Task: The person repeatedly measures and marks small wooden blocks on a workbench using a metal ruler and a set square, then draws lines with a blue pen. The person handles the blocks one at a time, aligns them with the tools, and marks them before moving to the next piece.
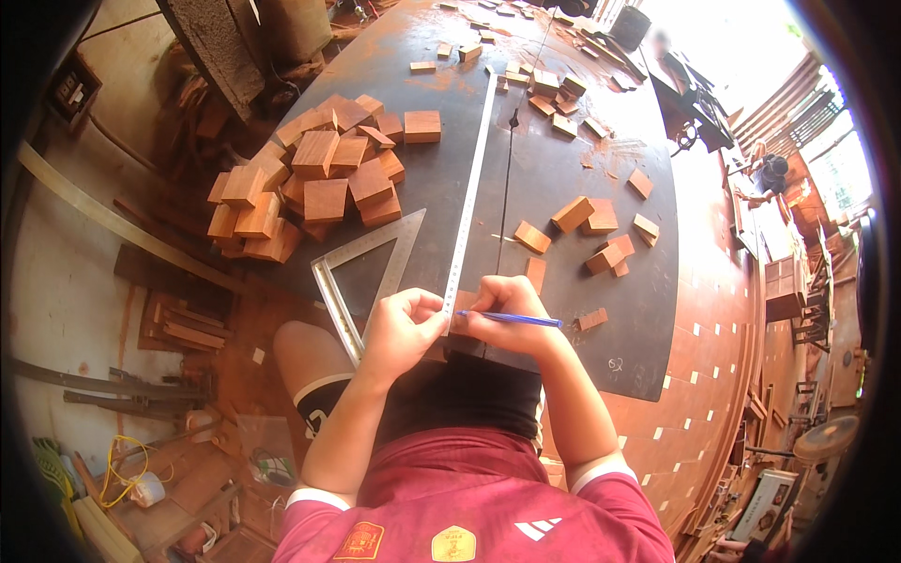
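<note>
My left hand (402, 330) is closed with thumb and forefinger pinching the near end of a long metal ruler (473, 174), which stretches away across the dark tabletop. In my right hand (511, 311) is a blue pen (526, 320), gripped as for writing, its tip close to the ruler's edge. Part of a reddish wooden block (464, 301) shows between my hands beside the ruler; my fingers hide the rest. A metal triangular square (402, 253) lies to the left of my left hand, its lower leg reaching past the table's near edge.
A heap of wooden blocks (326, 200) covers the table's left side. Several loose blocks (601, 218) lie on the right, with more offcuts (544, 84) and sawdust at the far end. Beyond the dark tabletop's (648, 319) right edge is a tiled floor (690, 361). Another person (771, 174) is far right.
</note>
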A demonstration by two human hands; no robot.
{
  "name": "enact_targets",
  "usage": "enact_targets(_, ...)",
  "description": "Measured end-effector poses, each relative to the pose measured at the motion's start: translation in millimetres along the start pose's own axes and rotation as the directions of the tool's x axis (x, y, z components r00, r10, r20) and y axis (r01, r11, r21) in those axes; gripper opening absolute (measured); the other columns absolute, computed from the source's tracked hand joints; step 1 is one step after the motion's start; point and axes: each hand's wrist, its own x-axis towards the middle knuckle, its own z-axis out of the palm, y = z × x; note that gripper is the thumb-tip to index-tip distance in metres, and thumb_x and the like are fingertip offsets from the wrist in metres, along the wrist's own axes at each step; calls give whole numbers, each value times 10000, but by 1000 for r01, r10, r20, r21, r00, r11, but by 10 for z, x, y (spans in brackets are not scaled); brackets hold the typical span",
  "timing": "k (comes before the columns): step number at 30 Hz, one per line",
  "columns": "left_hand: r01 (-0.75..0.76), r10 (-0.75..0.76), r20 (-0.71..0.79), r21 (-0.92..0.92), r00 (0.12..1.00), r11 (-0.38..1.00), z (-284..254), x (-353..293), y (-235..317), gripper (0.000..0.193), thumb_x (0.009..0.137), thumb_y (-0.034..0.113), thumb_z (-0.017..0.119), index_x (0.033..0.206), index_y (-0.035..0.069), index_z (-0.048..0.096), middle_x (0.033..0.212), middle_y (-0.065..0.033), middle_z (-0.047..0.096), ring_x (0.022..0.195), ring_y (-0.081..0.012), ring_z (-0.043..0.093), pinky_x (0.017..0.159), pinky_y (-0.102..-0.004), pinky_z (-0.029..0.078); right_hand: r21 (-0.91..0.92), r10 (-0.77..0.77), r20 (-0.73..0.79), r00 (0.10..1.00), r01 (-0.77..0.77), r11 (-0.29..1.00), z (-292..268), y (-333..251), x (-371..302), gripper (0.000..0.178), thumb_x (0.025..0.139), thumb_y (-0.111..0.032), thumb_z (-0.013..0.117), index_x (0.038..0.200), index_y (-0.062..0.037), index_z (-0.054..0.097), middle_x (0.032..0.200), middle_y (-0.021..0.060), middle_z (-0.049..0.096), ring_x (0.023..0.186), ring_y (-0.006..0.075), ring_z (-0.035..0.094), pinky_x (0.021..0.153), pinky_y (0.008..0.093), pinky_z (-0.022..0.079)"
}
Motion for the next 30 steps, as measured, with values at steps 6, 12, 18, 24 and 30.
enact_targets(6, 9, -8, 29, -10, 1000, 1000, -3, 11, 38, 141, 911, 38, 727, 1027, -39, 712, 895, -99, 760, 780, -113, 715, 737, -256, 578, 16, 39, 8, 999, -39, 999, 7, -26, -4, 252, 769, -127, 797, 686, -4, 592, 649, 45, 654, 626, 42, 571, 511, 273, 463)
enact_targets(12, -5, 5, 4, -26, 1000, 1000, 7, 24, -35, 159, 887, 100, 747, 997, -14, 735, 865, -103, 771, 769, -134, 730, 718, -275, 575, 71, 32, 25, 999, -33, 997, 14, -24, -1, 227, 771, -95, 772, 693, -2, 581, 657, 50, 654, 637, 41, 563, 520, 268, 458)
enact_targets(18, 6, -6, -4, -3, 1000, 1000, 13, 27, -46, 157, 887, 99, 747, 998, -12, 733, 865, -102, 771, 778, -136, 736, 717, -277, 576, 41, 31, 27, 999, -32, 999, 19, -20, 0, 224, 773, -96, 764, 693, 0, 577, 660, 53, 656, 641, 45, 553, 527, 274, 458)
enact_targets(24, 24, -23, 12, -29, 1000, 999, 20, 11, -2, 146, 902, 61, 736, 1020, -23, 716, 886, -95, 763, 789, -119, 725, 728, -263, 577, 29, 25, 22, 999, -25, 999, 19, -20, 4, 234, 769, -109, 772, 693, 0, 580, 652, 55, 652, 641, 48, 551, 529, 277, 459)
enact_targets(30, 37, -37, 40, -3, 999, 999, 6, -2, 62, 145, 925, 3, 724, 1059, -41, 690, 929, -84, 748, 811, -96, 705, 754, -237, 576, 9, 32, 28, 999, -32, 999, 10, -82, -3, 237, 768, -119, 779, 694, 2, 590, 646, 53, 644, 638, 52, 541, 531, 285, 454)
